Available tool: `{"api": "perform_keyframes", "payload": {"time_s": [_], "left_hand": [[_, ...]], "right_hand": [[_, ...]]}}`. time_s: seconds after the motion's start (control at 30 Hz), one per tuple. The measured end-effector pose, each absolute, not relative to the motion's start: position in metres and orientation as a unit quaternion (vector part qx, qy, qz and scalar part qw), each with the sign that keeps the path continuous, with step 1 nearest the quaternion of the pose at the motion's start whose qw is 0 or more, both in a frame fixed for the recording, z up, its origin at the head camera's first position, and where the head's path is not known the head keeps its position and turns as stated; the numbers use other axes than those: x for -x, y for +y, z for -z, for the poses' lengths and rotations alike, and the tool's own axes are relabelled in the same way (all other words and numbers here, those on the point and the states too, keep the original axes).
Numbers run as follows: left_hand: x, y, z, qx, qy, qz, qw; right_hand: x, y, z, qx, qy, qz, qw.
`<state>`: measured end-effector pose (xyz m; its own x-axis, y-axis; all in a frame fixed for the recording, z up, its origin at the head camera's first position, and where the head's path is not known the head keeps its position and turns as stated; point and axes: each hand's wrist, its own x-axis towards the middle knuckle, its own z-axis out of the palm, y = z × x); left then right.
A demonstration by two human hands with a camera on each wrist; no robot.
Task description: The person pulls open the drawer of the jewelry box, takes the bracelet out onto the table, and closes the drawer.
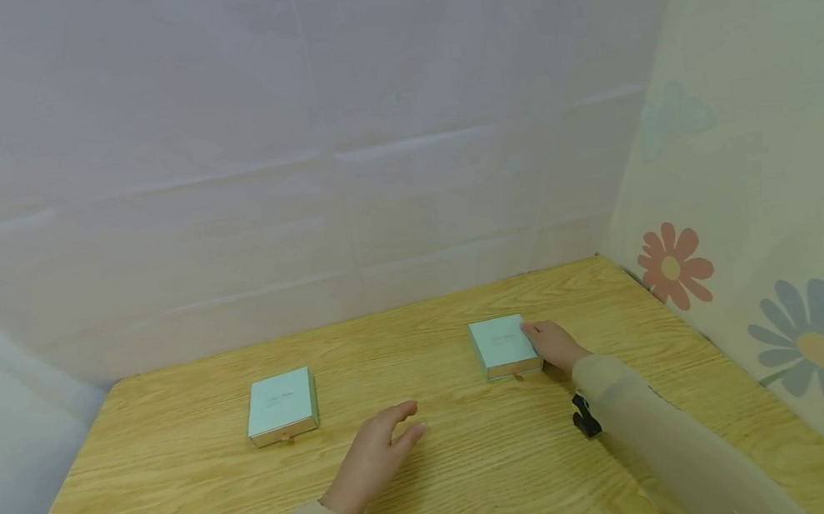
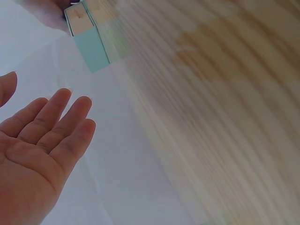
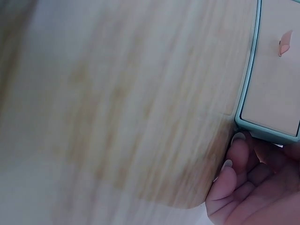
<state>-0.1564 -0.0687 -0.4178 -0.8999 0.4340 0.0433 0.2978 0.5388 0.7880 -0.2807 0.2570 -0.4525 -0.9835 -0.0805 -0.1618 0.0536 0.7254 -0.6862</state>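
Near the table's back right lies a flat mint-green box [image 1: 504,343] with a pinkish front and a small tab [image 3: 285,43]. My right hand [image 1: 555,344] grips its right side, thumb on top; in the right wrist view the curled fingers [image 3: 234,176] are at the box's edge. A second, similar box [image 1: 281,402] lies on the left part of the table, untouched. My left hand [image 1: 376,455] hovers between the boxes and nearer the front, fingers relaxed and apart, holding nothing; its palm [image 2: 33,159] faces the left wrist camera.
The wooden table [image 1: 202,480] meets a pale cloth-like wall [image 1: 350,238] at the back. On the right stands a wall with printed flowers [image 1: 820,350]; white cloth [image 1: 1,434] hangs at the left. A black strap [image 1: 585,417] hangs by the right sleeve [image 1: 671,431].
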Motion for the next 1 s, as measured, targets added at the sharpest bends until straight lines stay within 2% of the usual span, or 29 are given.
{"api": "perform_keyframes", "payload": {"time_s": [0.5,1.0], "left_hand": [[0.158,-0.065,0.423,-0.218,0.873,-0.431,0.066],[0.160,-0.058,0.423,-0.212,0.869,-0.439,0.082]], "right_hand": [[0.282,0.258,0.454,0.000,0.922,0.376,0.097],[0.282,0.258,0.455,0.003,0.921,0.378,0.095]]}}
